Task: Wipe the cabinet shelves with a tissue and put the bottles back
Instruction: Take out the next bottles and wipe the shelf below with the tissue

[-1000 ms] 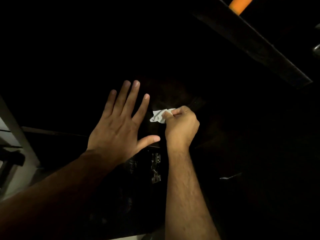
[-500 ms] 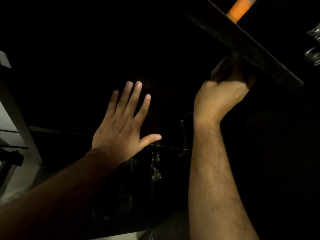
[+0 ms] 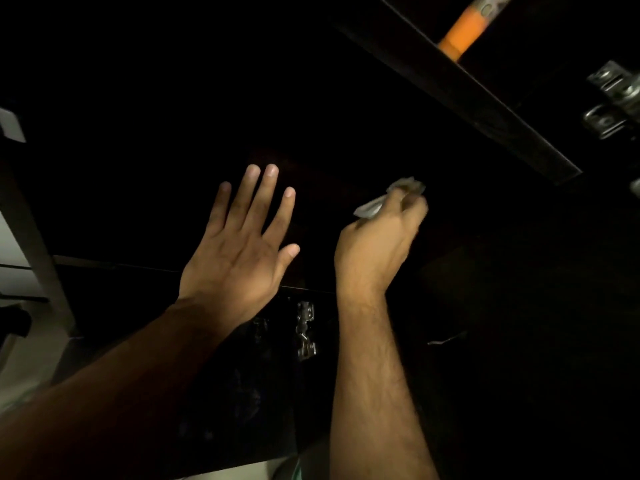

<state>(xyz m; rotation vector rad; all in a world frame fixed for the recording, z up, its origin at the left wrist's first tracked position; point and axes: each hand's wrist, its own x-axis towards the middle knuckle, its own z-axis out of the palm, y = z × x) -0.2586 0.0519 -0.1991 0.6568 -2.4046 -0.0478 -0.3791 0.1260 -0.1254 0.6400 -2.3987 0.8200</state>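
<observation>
Crumpled tissue [image 3: 377, 202] gripped in the curled fingers of the right hand [image 3: 375, 244] inside the dark cabinet, left hand [image 3: 239, 251] spread flat with fingers straight, orange bottle [image 3: 462, 27] seen on the shelf [image 3: 460, 88] above.

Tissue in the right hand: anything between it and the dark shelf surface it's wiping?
Nothing visible. The right hand grips the tissue over the dark shelf interior, below the upper shelf edge. The left hand lies flat, off to the side, apart from it. The interior is too dark to rule out small items.
</observation>
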